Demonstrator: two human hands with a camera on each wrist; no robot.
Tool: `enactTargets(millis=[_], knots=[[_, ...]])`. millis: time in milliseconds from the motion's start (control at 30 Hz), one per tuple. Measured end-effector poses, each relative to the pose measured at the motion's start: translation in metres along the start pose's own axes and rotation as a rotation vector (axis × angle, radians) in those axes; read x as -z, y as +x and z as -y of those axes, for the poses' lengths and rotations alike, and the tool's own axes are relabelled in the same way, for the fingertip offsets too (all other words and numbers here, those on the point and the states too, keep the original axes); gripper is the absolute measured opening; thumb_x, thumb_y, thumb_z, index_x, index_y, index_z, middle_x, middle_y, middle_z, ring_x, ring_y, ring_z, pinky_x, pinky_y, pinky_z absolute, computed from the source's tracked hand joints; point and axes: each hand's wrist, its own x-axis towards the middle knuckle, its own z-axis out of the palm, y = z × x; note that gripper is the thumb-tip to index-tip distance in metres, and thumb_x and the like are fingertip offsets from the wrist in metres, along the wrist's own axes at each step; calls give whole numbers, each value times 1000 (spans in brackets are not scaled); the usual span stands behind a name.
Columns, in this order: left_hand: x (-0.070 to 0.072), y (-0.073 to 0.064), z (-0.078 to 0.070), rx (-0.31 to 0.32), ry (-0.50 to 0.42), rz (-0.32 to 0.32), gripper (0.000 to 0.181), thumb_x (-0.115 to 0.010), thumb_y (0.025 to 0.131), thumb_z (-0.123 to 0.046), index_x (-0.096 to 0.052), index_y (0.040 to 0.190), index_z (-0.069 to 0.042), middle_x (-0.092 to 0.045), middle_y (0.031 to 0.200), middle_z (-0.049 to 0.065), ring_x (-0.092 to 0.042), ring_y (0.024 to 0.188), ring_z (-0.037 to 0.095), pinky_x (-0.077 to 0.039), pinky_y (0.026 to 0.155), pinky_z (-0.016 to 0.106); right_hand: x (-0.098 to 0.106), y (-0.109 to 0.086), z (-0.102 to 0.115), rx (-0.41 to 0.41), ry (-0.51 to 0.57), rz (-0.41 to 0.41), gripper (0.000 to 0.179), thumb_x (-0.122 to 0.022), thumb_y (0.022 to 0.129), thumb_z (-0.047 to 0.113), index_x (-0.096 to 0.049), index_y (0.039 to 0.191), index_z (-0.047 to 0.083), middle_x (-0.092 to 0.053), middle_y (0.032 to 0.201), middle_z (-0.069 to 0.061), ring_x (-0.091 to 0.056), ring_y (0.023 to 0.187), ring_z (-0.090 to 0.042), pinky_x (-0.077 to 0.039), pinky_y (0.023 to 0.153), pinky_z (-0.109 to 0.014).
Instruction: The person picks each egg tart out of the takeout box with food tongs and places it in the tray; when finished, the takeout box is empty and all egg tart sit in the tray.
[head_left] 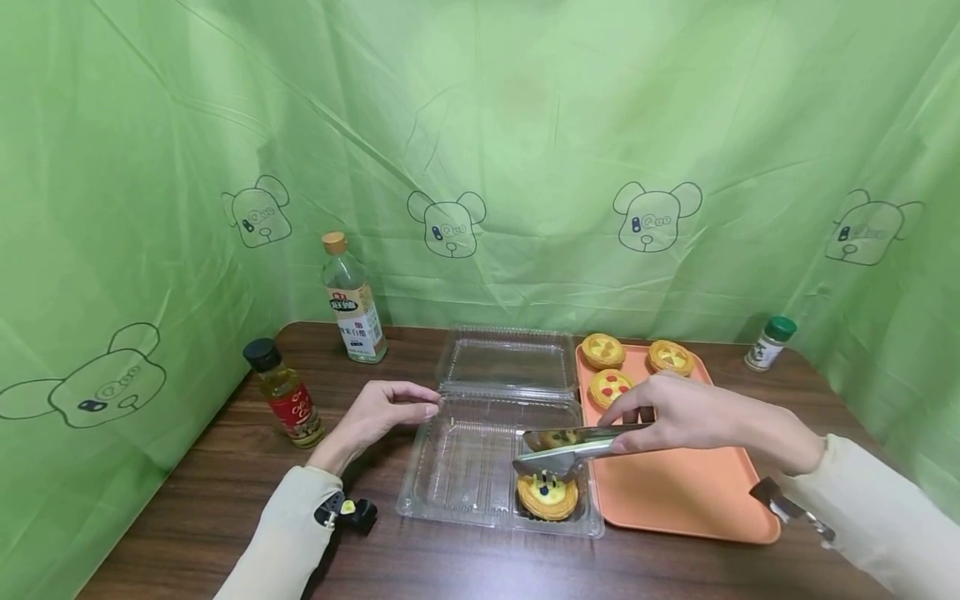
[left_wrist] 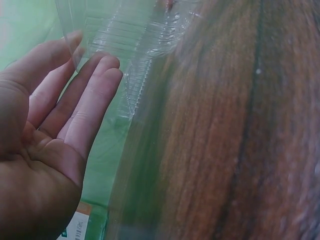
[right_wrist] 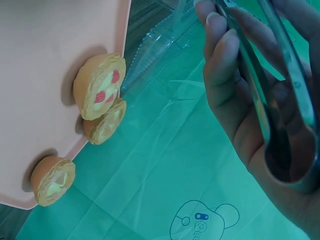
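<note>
A clear plastic container (head_left: 465,475) lies with its lid (head_left: 510,358) folded back behind it. With thumb and forefinger, my left hand (head_left: 380,414) pinches the container's left edge near the hinge; the other fingers stretch out beside it in the left wrist view. My right hand (head_left: 678,412) grips metal tongs (head_left: 581,450), their arms parted. An egg tart (head_left: 547,498) with yellow filling and dark pieces on top sits in the container's front right corner. The tongs' ends are just over its far side; whether they touch it I cannot tell.
On the right, an orange tray (head_left: 675,492) holds a tart with red pieces (head_left: 610,388) and two paler-topped tarts (head_left: 603,351). A vinegar bottle (head_left: 356,308) and an olive oil bottle (head_left: 288,400) stand left. A green-capped shaker (head_left: 770,343) stands at the far right.
</note>
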Motion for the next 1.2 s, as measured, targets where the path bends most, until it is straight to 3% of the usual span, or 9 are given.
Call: enactTargets(millis=[467,767,1200], knots=[[0,0,0,11,8,-2,32,-86,92,-14,-78,119,2,-78,113,14,-74,98,17,-61,86,34,3,5,2,-30,16,50,14,-83,94,26,-81,107,23,-63,73,21,-56,62,1,-48,52,-22],[-1,0,1,-6,18,-2,30,-85,93,-14,-79,117,2,-78,111,14,-74,95,16,-61,83,31,2,7,2,-115,87,113,18,-83,93,29,-81,110,23,-66,75,17,-57,63,-1,-47,53,-22],[-1,1,1,-18,22,3,30,-84,94,-13,-78,118,4,-78,112,15,-74,95,16,-61,83,30,-2,14,-2,-90,127,142,15,-83,93,23,-82,108,22,-67,75,15,-60,65,-2,-49,55,-21]])
